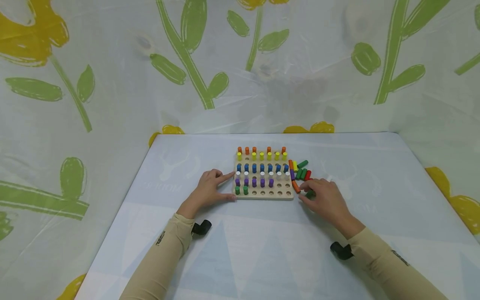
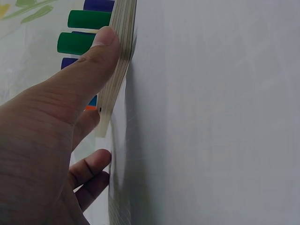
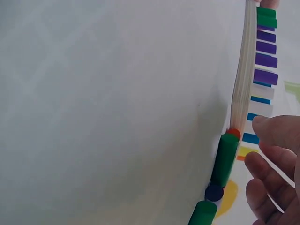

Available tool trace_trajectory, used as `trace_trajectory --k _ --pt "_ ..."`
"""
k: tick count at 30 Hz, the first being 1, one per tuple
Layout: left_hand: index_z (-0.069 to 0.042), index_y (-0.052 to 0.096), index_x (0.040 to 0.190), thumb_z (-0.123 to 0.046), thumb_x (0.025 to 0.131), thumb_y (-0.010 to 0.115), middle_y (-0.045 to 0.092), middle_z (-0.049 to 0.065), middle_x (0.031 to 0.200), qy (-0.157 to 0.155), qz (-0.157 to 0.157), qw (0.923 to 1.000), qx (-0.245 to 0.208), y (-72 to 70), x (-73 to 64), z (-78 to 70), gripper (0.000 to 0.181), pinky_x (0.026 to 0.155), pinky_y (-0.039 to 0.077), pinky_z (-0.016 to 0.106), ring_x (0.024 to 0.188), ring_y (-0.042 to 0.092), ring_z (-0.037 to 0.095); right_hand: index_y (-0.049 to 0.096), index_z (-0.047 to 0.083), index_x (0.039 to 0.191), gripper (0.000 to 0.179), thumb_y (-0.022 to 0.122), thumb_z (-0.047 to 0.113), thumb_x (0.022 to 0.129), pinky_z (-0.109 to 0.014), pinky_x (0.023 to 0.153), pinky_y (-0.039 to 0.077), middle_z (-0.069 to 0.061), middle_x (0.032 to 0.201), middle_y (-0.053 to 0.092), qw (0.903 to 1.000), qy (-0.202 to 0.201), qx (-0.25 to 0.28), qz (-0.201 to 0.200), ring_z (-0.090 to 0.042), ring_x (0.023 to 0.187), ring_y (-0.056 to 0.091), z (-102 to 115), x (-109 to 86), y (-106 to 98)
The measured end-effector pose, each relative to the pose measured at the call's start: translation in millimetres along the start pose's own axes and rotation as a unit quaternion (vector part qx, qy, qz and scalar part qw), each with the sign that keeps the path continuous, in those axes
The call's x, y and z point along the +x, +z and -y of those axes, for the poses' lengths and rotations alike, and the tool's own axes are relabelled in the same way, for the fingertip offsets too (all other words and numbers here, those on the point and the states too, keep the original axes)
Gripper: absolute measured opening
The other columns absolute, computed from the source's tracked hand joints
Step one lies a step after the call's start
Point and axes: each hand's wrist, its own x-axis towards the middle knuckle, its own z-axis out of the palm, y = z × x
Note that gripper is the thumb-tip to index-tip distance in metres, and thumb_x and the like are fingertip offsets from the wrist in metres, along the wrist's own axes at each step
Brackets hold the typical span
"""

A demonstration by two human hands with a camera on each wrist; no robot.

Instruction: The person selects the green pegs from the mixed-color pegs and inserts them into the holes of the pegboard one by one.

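A wooden pegboard [image 1: 267,198] lies on the table with rows of orange, yellow, blue, white and purple pegs; two green pegs [image 1: 241,190] stand in the nearest row. My left hand [image 1: 210,187] touches the board's left side, index finger and thumb spread along it. In the left wrist view the thumb [image 2: 105,44] presses on the board's edge beside the green pegs. My right hand [image 1: 326,198] hovers at the loose pegs right of the board, thumb and fingers parted. Close to its fingertips lie an orange peg [image 1: 296,186] and a green peg [image 1: 310,194].
More loose pegs lie beside the board's right edge: a yellow one [image 1: 295,166], a purple one [image 1: 292,174], a red one [image 1: 308,175] and several green ones. Patterned cloth [image 1: 300,91] hangs behind the table [image 1: 240,241].
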Motion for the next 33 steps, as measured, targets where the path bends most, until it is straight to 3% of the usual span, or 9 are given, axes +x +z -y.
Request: trace_trajectory --k 9,17,33 --pt "-0.032 0.044 0.155 -0.062 0.078 0.08 0.041 0.006 0.117 0.007 -0.004 1.0 0.002 -0.2 0.4 0.3 0.09 0.099 0.033 0.044 0.114 0.035 0.028 0.074 0.009 0.108 0.03 0.084 0.022 0.084 -0.052 0.086 0.045 -0.005 0.097 0.071 0.9999 -0.003 -0.01 -0.003 -0.029 0.095 0.062 -6.5 -3.5 -2.8" --pt "-0.032 0.044 0.155 -0.062 0.078 0.081 0.043 0.007 0.119 0.003 -0.003 1.0 0.001 -0.6 0.5 -0.1 0.09 0.1 0.034 0.045 0.115 0.036 0.029 0.072 0.006 0.115 0.038 0.084 0.024 0.083 -0.056 0.09 0.045 -0.013 0.11 0.069 0.9997 0.013 -0.02 0.011 -0.035 0.105 0.06 -9.2 -4.5 -5.0" --pt "-0.031 0.045 0.154 -0.06 0.079 0.081 0.043 0.008 0.121 0.012 -0.009 0.9999 0.003 -0.3 -0.8 -0.7 0.089 0.1 0.033 0.046 0.114 0.036 0.029 0.072 0.006 0.116 0.042 0.085 0.026 0.082 -0.057 0.089 0.046 -0.016 0.112 0.067 0.999 0.03 -0.028 0.02 -0.036 0.104 0.059 -10.0 -6.2 -5.6"
